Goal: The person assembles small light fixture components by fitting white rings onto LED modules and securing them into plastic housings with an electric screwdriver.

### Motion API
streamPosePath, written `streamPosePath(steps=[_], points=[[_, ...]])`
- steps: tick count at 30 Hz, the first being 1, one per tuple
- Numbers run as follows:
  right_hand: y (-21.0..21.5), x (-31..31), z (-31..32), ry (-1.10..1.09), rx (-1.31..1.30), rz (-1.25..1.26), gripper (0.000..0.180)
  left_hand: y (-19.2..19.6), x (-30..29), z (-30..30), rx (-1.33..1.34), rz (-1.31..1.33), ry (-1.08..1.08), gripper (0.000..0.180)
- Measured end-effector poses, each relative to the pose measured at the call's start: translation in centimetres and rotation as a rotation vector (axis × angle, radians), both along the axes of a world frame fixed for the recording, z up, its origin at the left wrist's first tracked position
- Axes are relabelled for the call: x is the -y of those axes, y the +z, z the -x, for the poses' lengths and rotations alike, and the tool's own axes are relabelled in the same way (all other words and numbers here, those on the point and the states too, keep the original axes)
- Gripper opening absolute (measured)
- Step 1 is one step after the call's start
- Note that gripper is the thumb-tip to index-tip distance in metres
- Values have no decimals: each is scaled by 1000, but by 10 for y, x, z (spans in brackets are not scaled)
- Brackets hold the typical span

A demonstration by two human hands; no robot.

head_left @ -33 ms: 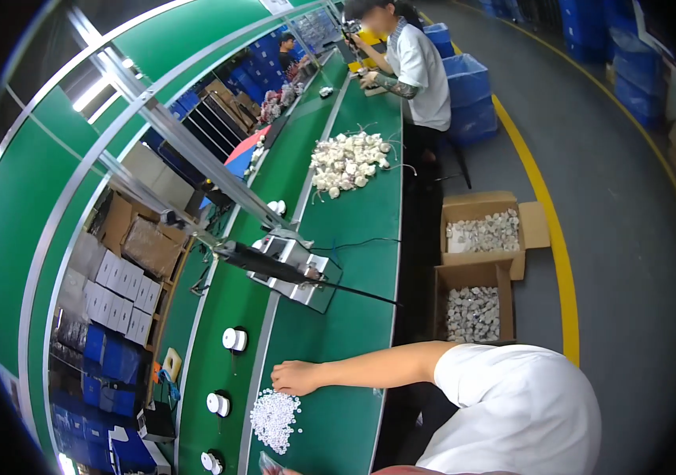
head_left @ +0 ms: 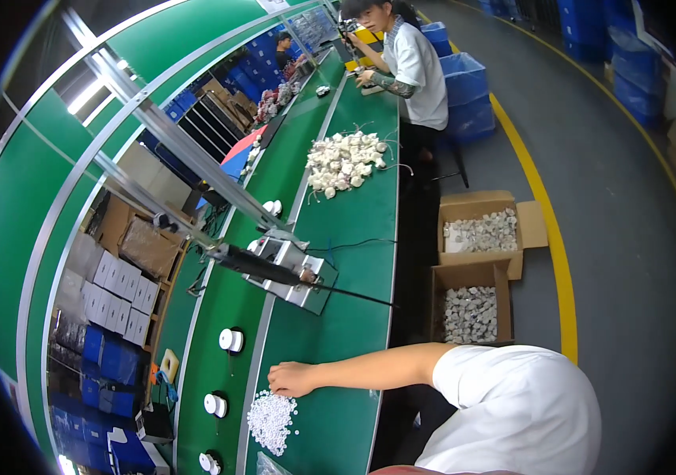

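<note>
My right hand [head_left: 293, 379] rests at the far edge of a pile of small white rings [head_left: 271, 423] on the green worktop [head_left: 330, 412]. Its fingers are curled down and together; whatever they hold, if anything, is hidden. My bare right forearm reaches in across the worktop's edge from a white sleeve. Below the pile, a clear plastic bag [head_left: 271, 465] pokes in at the lower edge. My left hand is out of view.
White round parts [head_left: 231, 340] stand spaced along the green conveyor [head_left: 215, 368]. Beyond sit a metal fixture [head_left: 297, 277] and a heap of white wired parts [head_left: 346, 162]. Cartons of small parts [head_left: 472, 313] stand right of the bench. A co-worker [head_left: 417, 71] sits farther along.
Fingertips by the plastic bag at the lower edge have left the view. The picture has shifted slightly; my right hand stays by the rings. The co-worker's head has turned.
</note>
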State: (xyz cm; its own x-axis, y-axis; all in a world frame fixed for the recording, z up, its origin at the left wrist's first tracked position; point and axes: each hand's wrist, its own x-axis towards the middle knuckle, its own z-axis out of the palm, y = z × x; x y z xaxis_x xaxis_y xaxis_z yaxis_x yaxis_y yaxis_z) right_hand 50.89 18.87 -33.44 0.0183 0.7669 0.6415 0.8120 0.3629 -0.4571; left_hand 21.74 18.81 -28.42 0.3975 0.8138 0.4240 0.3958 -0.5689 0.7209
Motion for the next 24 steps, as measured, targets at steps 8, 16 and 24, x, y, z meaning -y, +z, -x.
streamPosePath(steps=[8,16,24], points=[[64,25,14,229,-1307,-69,37,5,45,28,-285,-52,139,49],[60,193,62,563,-264,-13,15,54,47,70,-545,-166,239,37],[7,199,89,44,-115,17,17,39,46,103,-841,-197,261,27]])
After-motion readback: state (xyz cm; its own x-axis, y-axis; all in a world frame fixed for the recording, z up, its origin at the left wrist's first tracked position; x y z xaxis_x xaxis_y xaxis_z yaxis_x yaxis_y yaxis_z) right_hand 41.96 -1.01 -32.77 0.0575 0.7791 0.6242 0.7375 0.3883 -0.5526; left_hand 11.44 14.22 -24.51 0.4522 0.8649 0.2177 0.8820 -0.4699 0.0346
